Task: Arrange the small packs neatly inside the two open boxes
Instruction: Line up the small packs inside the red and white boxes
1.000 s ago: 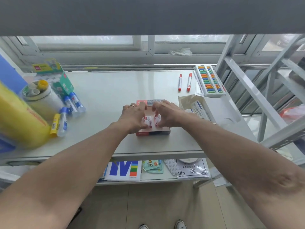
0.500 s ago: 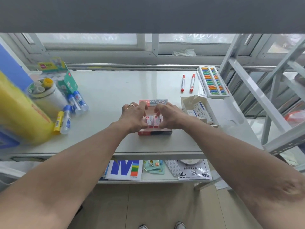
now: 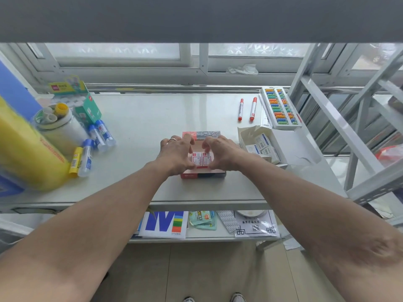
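Note:
An open red and dark box (image 3: 204, 175) lies flat at the middle of the shelf. Two small red-and-white packs (image 3: 202, 159) sit side by side inside it. My left hand (image 3: 176, 154) curls around the left pack, fingers and thumb touching it. My right hand (image 3: 222, 153) curls around the right pack the same way. To the right stands a second open box, white (image 3: 246, 132), holding small white-and-blue packs (image 3: 261, 146). Parts of the red box's inside are hidden under my hands.
Two red markers (image 3: 246, 109) and a coloured abacus (image 3: 280, 107) lie at the back right. Glue bottles (image 3: 99, 136), a white jar (image 3: 63, 127) and a yellow roll (image 3: 24, 149) crowd the left. A lower shelf holds papers (image 3: 162, 224). A metal frame (image 3: 349, 131) rises on the right.
My two hands have drawn closer together, pressing the two small packs side by side in the red box. The view has shifted slightly.

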The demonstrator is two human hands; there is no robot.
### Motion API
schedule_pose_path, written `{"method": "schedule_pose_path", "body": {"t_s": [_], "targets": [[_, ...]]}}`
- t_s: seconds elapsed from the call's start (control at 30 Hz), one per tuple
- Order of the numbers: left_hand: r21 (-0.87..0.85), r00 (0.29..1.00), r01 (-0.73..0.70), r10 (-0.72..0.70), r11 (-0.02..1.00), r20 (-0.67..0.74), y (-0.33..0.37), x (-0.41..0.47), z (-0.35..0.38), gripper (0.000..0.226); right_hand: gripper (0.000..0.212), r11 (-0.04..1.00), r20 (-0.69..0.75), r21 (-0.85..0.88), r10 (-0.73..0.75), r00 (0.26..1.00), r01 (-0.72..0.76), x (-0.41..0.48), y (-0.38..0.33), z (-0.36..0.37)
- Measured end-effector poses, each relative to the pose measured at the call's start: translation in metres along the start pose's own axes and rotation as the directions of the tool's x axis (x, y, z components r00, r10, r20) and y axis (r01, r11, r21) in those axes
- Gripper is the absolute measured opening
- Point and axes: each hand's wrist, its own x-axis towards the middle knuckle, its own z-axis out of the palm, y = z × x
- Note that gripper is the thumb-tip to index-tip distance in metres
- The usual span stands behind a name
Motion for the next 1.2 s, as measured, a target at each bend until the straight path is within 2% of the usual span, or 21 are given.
{"method": "schedule_pose_path", "body": {"t_s": [0.27,0.37,0.53,0.67,0.8,0.9,0.97,1.03,1.13,1.2], "targets": [[-0.003,1.000,0.006,-0.006,1.000,0.005,0.001,-0.002,-0.001,0.061,0.064,1.000,0.002,0.024,0.002,1.000,-0.002,-0.001,0.001,0.001],[-0.023,1.000,0.022,-0.022,0.999,-0.011,0.002,-0.002,-0.006,0.059,0.058,0.997,-0.043,0.083,-0.001,0.999,0.005,-0.006,0.006,-0.012],[-0.090,0.985,-0.053,0.037,0.995,-0.170,0.035,0.009,-0.018,0.027,0.031,0.988,-0.204,0.149,0.069,0.977,-0.039,-0.033,0.050,-0.066],[-0.148,0.966,-0.197,0.166,0.969,-0.199,0.095,0.021,-0.015,0.014,0.024,0.973,-0.176,0.146,0.204,0.963,-0.179,-0.059,0.100,-0.081],[0.000,0.963,-0.247,0.246,0.969,-0.106,0.138,0.039,0.000,0.014,0.026,0.973,-0.142,0.086,0.224,0.964,-0.213,-0.067,0.126,-0.066],[0.134,0.976,-0.211,0.201,0.968,0.083,0.153,0.048,0.013,0.022,0.030,0.973,-0.133,0.032,0.231,0.964,-0.229,-0.061,0.138,-0.058],[0.143,0.974,-0.165,0.139,0.976,0.178,0.165,0.055,0.023,0.026,0.033,0.971,-0.097,-0.001,0.239,0.966,-0.240,-0.059,0.152,-0.059],[0.149,0.976,-0.101,0.069,0.984,0.204,0.164,0.053,0.026,0.029,0.032,0.979,-0.042,-0.044,0.195,0.980,-0.197,-0.053,0.154,-0.061],[0.207,0.967,-0.125,0.072,0.970,0.244,0.161,0.055,0.024,0.030,0.022,0.979,-0.037,-0.114,0.167,0.985,-0.170,-0.053,0.147,-0.062],[0.230,0.965,-0.139,0.080,0.963,0.248,0.163,0.056,0.022,0.023,0.022,0.972,-0.023,-0.146,0.184,0.983,-0.185,-0.054,0.147,-0.062]]}}
